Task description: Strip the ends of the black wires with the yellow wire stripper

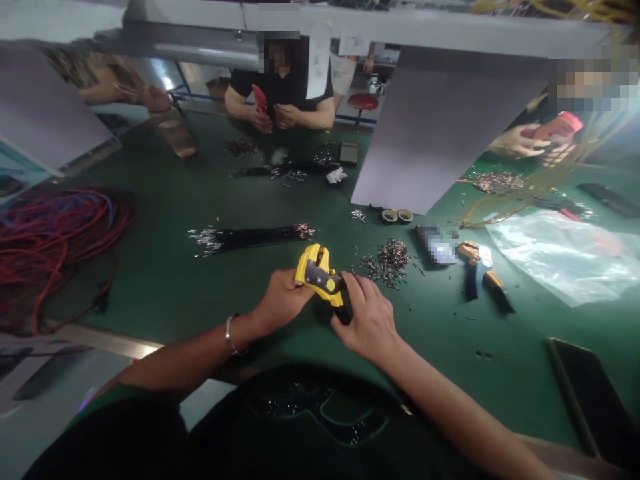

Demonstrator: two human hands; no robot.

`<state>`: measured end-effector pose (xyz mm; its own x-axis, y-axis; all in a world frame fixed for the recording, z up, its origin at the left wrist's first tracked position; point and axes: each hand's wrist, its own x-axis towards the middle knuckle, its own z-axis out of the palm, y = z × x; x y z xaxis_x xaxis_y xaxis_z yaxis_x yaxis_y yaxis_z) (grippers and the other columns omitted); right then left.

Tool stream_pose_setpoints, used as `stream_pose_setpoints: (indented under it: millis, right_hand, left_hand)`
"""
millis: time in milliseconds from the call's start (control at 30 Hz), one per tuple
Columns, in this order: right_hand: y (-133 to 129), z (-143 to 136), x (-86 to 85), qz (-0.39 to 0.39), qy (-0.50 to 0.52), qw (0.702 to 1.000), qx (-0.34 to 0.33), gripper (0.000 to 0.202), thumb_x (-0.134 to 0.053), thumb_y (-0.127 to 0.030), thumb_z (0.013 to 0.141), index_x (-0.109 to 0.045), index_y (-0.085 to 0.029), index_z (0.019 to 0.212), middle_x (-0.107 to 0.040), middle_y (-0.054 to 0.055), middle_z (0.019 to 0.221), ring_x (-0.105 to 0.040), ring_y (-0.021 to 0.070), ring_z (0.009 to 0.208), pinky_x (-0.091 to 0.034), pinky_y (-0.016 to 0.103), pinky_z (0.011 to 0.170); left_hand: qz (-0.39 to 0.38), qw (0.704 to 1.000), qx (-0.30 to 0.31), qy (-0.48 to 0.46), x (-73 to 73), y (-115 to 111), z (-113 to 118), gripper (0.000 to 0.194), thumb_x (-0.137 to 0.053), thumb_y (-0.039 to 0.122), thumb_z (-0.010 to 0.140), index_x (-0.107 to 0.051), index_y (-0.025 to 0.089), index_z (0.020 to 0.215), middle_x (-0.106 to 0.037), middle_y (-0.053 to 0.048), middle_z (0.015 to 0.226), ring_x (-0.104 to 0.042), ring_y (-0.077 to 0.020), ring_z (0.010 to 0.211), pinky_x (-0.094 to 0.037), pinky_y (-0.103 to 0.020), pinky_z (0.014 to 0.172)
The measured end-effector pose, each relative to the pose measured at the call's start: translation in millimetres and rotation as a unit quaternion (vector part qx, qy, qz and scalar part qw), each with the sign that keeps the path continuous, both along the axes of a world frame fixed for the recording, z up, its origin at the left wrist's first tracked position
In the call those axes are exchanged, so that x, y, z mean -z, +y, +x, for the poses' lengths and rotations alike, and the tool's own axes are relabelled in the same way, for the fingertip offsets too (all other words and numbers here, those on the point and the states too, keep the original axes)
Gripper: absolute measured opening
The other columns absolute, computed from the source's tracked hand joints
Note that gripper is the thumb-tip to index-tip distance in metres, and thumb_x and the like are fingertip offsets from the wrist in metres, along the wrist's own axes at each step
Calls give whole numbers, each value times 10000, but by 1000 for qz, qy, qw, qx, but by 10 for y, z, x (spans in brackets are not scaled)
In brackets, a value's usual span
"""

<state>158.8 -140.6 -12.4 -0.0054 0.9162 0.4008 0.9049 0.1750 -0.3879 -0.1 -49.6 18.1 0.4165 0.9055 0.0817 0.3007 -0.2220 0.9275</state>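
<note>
"Right hand (370, 313) first: how is it set?"

"Curled round the dark handle of the yellow wire stripper (320, 279), which tilts up between the two hands."

"And the left hand (283, 300)?"

"Up against the tool's head, partly hidden by it. I can't tell whether its fingers pinch anything there."

"What lies beyond the left hand?"

"A bundle of black wires (260, 235), bare ends at both sides, on the green table (165, 193). Well to that hand's left is a heap of red cable (55, 247)."

"Around the right hand?"

"Just beyond it, a pile of small scraps (393, 255). Off to its right, an orange-and-black tool (483, 263), with a clear plastic bag (570, 253) farther right. Nearer the body, right of that forearm, lies a phone (590, 393)."
</note>
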Motion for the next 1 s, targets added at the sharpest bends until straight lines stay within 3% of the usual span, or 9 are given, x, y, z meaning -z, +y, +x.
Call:
stream_pose_setpoints:
  millis: [300, 500, 667, 1000]
  right_hand:
    - [-11, 9, -27, 13, 4, 1000, 7, 675, -571, -270, 733, -345, -140, 1355, -547, 178, 1147, -530, 332, 999, -484, 490, 812]
    - [-15, 9, -6, 9, 18, 1000, 3, 658, -569, -247, 713, -370, -132, 1329, -538, 172, 1120, -513, 322, 993, -481, 486, 809]
    - [-14, 4, 46, 34, 17, 999, 3, 581, -566, -229, 700, -405, -153, 1253, -552, 156, 1084, -540, 305, 973, -494, 467, 801]
    - [-12, 32, 130, 47, 22, 998, -24, 490, -555, -229, 718, -410, -169, 1183, -585, 136, 1010, -578, 290, 911, -511, 441, 734]
  left_hand:
    - [-57, 997, 24, -49, -25, -12, -18, 174, -602, 247, 666, -537, 159, 531, -504, 27, 527, -408, -73, 508, -336, -189, 440]
    - [-10, 999, 48, -10, -91, 0, -23, 241, -586, 305, 702, -515, 167, 517, -487, 24, 510, -423, -85, 520, -372, -201, 467]
    - [23, 997, 69, -9, -57, 25, -64, 239, -601, 290, 706, -525, 171, 513, -489, 28, 512, -420, -82, 513, -387, -203, 480]
    - [27, 993, 112, -21, -112, 58, -58, 265, -597, 273, 714, -514, 161, 488, -461, 38, 490, -392, -67, 475, -381, -198, 470]
